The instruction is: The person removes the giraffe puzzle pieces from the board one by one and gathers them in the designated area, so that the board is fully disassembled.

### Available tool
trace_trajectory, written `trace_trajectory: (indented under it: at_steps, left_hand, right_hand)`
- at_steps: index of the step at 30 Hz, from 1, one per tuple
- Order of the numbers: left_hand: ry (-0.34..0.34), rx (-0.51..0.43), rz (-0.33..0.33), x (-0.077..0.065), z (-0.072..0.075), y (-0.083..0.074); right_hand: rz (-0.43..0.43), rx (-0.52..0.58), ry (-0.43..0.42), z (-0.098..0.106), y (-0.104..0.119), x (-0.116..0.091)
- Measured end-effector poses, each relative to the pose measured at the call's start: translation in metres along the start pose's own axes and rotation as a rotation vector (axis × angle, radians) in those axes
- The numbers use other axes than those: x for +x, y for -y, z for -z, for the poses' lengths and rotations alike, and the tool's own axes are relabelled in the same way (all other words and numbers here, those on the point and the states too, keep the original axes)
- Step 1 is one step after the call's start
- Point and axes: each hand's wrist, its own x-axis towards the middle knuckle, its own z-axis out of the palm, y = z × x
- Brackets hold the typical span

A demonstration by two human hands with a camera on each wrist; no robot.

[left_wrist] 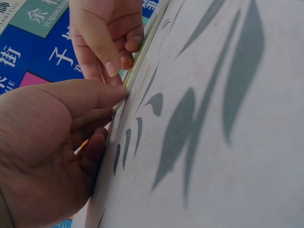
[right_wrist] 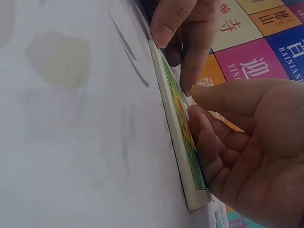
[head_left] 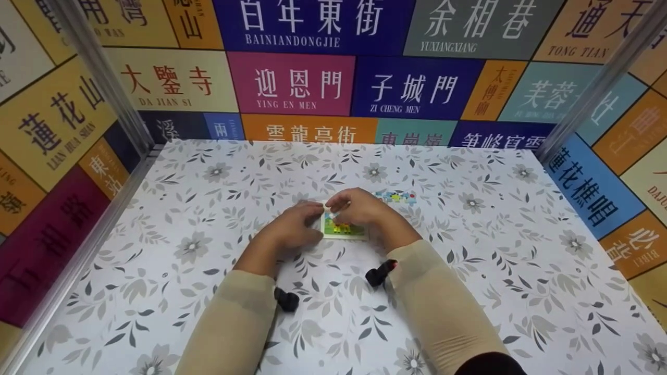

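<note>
A small jigsaw board [head_left: 346, 235] with a pale frame and a green and yellow picture lies flat on the table. My left hand [head_left: 292, 226] holds it at its left side, with the thumb at the near corner and the fingers toward the far corner. Over the board's upper left part is my right hand [head_left: 359, 208]. Its thumb and forefinger pinch a small whitish puzzle piece [right_wrist: 189, 100], mostly hidden by the fingertips. In the right wrist view the board's green picture [right_wrist: 183, 128] runs along beside the curled right fingers.
Several colourful puzzle pieces [head_left: 396, 197] lie just beyond the right hand, at the back right of the board. The table [head_left: 219, 312] has a white cloth with grey leaves and flowers. Panels [head_left: 297, 83] with printed lettering stand behind and on both sides.
</note>
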Motion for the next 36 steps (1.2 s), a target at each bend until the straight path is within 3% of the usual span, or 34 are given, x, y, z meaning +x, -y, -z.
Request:
trace_trajectory:
  at_steps: [8,17,21,29,36]
  left_hand:
    - [-0.002,0.013,-0.013,0.0012,0.0011,-0.0009]
    - [-0.003,0.005,0.007,-0.0001,0.0010,-0.0021]
    - [-0.005,0.006,0.023,0.0004,0.0006,-0.0009]
    - [-0.009,0.017,-0.021,-0.0015,0.0006,-0.0005]
    - [-0.002,0.013,-0.013,-0.0009,0.0008,-0.0006]
  right_hand:
    - [0.004,-0.108,0.001,-0.0042,0.0052,0.0028]
    - [-0.060,-0.101,0.008,-0.0052,0.0087,0.0020]
    - [-0.054,-0.078,0.002,-0.0065,0.0098,0.0009]
    - [-0.023,-0.111,-0.010,-0.0083,0.0091,-0.0008]
    - [-0.004,-0.114,-0.013,-0.0084,0.0095,-0.0013]
